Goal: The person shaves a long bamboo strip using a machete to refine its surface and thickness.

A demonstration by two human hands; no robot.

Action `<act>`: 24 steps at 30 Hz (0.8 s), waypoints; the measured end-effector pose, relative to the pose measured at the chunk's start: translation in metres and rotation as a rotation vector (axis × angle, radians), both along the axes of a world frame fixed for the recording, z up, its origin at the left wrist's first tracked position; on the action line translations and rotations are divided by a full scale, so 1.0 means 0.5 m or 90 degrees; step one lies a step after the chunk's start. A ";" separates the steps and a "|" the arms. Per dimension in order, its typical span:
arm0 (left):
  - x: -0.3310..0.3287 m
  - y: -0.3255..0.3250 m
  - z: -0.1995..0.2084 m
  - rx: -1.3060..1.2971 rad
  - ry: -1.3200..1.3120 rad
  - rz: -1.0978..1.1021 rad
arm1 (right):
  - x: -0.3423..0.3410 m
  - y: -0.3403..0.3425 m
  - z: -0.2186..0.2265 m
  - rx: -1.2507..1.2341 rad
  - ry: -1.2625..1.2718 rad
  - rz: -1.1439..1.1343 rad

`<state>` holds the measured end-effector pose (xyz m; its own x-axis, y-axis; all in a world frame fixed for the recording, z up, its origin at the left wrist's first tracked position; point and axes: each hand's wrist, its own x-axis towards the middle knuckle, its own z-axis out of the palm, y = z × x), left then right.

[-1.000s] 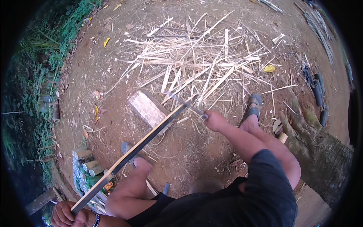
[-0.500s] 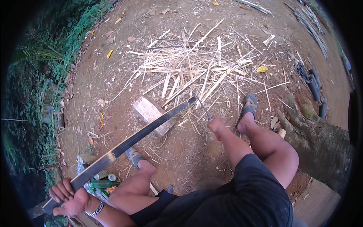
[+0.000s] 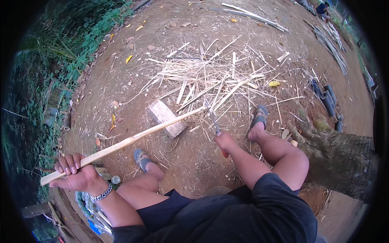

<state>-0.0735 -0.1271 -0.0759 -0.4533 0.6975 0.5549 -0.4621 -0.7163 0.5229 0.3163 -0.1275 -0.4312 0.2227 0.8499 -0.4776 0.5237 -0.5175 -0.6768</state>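
Note:
Between my left hand [image 3: 81, 175] at the lower left and the blade at centre runs a long bamboo strip [image 3: 133, 139], its pale inner face up. My left fingers curl over its near end, the palm below. My right hand [image 3: 225, 142] grips a knife [image 3: 213, 118], whose narrow metal blade points away from me; a bit of orange handle shows below the fist. The strip's far end is right by the blade's tip, and I cannot tell whether they touch. Under the strip's far part, a squared wooden block [image 3: 162, 111] lies on the ground.
Pale bamboo shavings and slivers [image 3: 202, 77] are heaped beyond the block. A thick tree root [image 3: 336, 158] lies at the right, with dark bamboo tubes [image 3: 329, 101] beyond it. Bottles and cans [image 3: 116, 179] lie by my left leg. A person [image 3: 323, 10] is far off.
The bamboo strip has been turned over: its dark outer side faced up before, its pale side now. My left hand has risen slightly; my right hand has shifted a little nearer to me.

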 end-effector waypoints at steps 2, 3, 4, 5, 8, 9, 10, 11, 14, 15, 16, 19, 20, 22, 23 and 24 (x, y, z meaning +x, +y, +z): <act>0.010 -0.002 0.003 0.017 0.017 -0.061 | -0.023 0.003 0.069 0.028 0.007 0.027; 0.018 -0.002 -0.002 0.027 0.026 -0.066 | -0.036 0.005 0.077 0.052 0.012 0.045; 0.024 -0.001 -0.013 0.037 0.035 -0.072 | -0.052 0.005 0.095 0.076 0.017 0.062; 0.033 -0.005 -0.017 0.047 0.044 -0.077 | -0.069 0.004 0.117 0.058 0.035 0.081; 0.055 -0.028 -0.021 0.049 0.047 -0.062 | -0.131 -0.012 0.225 0.036 0.067 0.156; 0.061 -0.030 -0.030 0.051 0.045 -0.069 | -0.149 -0.025 0.251 0.054 0.062 0.187; 0.065 -0.040 -0.026 0.060 0.047 -0.085 | -0.173 -0.036 0.287 0.099 0.059 0.238; 0.068 -0.047 -0.029 0.056 0.054 -0.076 | -0.189 -0.049 0.317 0.140 0.051 0.285; 0.071 -0.059 -0.031 0.064 0.071 -0.073 | -0.204 -0.057 0.338 0.203 0.040 0.345; 0.070 -0.063 -0.031 0.065 0.073 -0.082 | -0.207 -0.056 0.335 0.214 0.040 0.356; 0.073 -0.064 -0.030 0.068 0.071 -0.095 | -0.195 -0.046 0.283 0.166 0.023 0.307; 0.081 -0.069 -0.033 0.060 0.076 -0.095 | -0.116 -0.015 0.121 0.050 -0.027 0.194; 0.082 -0.073 -0.034 0.062 0.073 -0.091 | -0.093 -0.005 0.116 0.031 -0.040 0.182; 0.079 -0.074 -0.038 0.055 0.078 -0.087 | -0.107 0.002 0.141 0.022 -0.026 0.211; 0.080 -0.078 -0.036 0.046 0.077 -0.078 | -0.142 -0.010 0.174 0.030 0.001 0.254; 0.086 -0.079 -0.032 0.044 0.074 -0.068 | -0.164 -0.011 0.214 0.045 0.025 0.295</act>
<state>-0.0304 -0.1665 -0.0919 -0.3079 0.6964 0.6482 -0.4771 -0.7025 0.5281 0.2344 -0.1332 -0.3244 -0.2047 0.8865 -0.4150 0.6618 -0.1870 -0.7260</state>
